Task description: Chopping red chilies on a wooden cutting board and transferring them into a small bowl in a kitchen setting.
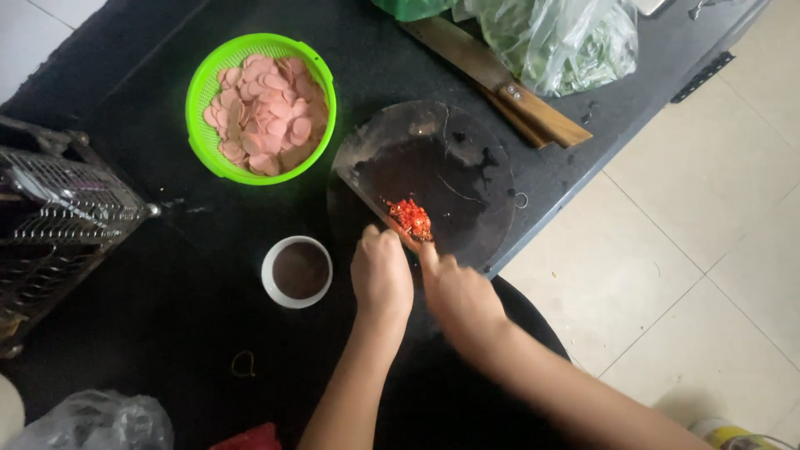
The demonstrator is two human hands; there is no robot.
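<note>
Board: round dark chopping board (pixel 433 179) on the black counter (pixel 167 308), its right rim reaching the counter's edge above the tiled floor (pixel 708 233).
Chilli: chopped red chilli (pixel 411 218) heaped on the board's near part, just beyond both hands.
Left hand: left hand (pixel 381 273) curled, fingertips at the heap; whether it holds anything cannot be told.
Right hand: right hand (pixel 458 300) closed around something thin, unclear, touching the heap.
Open room: white cup (pixel 297 272) just left of the left hand; green basket (pixel 261 107) of pink slices well apart; wooden-handled cleaver (pixel 500 83) behind the board.
</note>
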